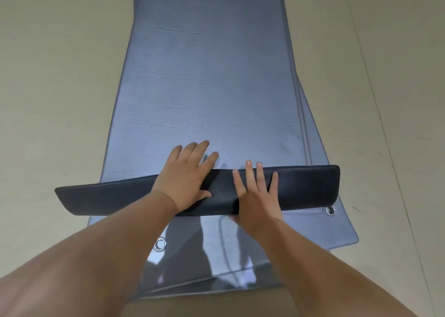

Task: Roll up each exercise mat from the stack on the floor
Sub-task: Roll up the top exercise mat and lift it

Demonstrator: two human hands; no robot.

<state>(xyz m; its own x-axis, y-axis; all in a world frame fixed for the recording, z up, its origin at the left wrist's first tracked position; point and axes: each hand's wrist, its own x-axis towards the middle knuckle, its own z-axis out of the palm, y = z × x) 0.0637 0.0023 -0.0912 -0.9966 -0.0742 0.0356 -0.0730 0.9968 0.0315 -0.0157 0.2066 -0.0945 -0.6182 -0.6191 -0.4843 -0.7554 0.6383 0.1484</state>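
Two hands working, both flattened out, neither gripping. Left hand point(185, 174) is pressing palm-down on the turned-over end point(108, 196) of the top mat point(209, 88), fingers straight and spread, tips reaching past the fold onto the grey face beyond. Right hand point(256, 196) is lying just beside it on the same fold, fingers straight and fanned, tips ending at the fold's far edge; its thumb is sitting at the near edge, and whether it is tucked under cannot be told. The hands are close together but not touching.

The fold is showing the mat's black textured underside as one long band running across the mat's full width, left end overhanging the floor point(60, 76), right end sitting higher in frame.

Beneath, the stack point(337, 220) of grey-blue mats is lying flat on the beige floor, stretching away from the person, lower mats fanning out to the right. At least three layers are showing along the right edge; the exact count is unclear.

Two metal eyelets are showing on the lower mats: one point(160, 244) near the left forearm, one point(330, 210) just under the fold's right end.
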